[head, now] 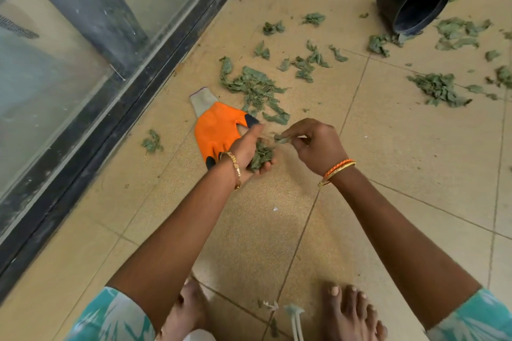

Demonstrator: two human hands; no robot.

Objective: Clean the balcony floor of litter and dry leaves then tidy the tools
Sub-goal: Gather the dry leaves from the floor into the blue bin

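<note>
Currently we collect dry leaves by hand above the tiled floor (415, 147). Our left hand (249, 149) is cupped palm-up, fingers curled loosely around a small wad of leaves (260, 155) resting in the palm. Our right hand (313, 141), just beside it, pinches a single leaf (279, 138) between thumb and fingertips, held over the left palm; we judge it is about to be added to the wad. An orange glove (217, 127) lies flat on the floor directly under and beyond the left hand. More leaf litter (255, 86) is scattered just beyond both hands, with further clumps (440, 90) well off past the right hand, near a black pot (412, 3) tipped on its side. Handling note: the leaves look thin, curled and very light, probably brittle, so a hard squeeze would likely crumble them into smaller bits. Best taken by a gentle fingertip pinch at the leaf body, or scooped in bunches, and kept in a cupped palm. Most litter is not yet gathered.
</note>
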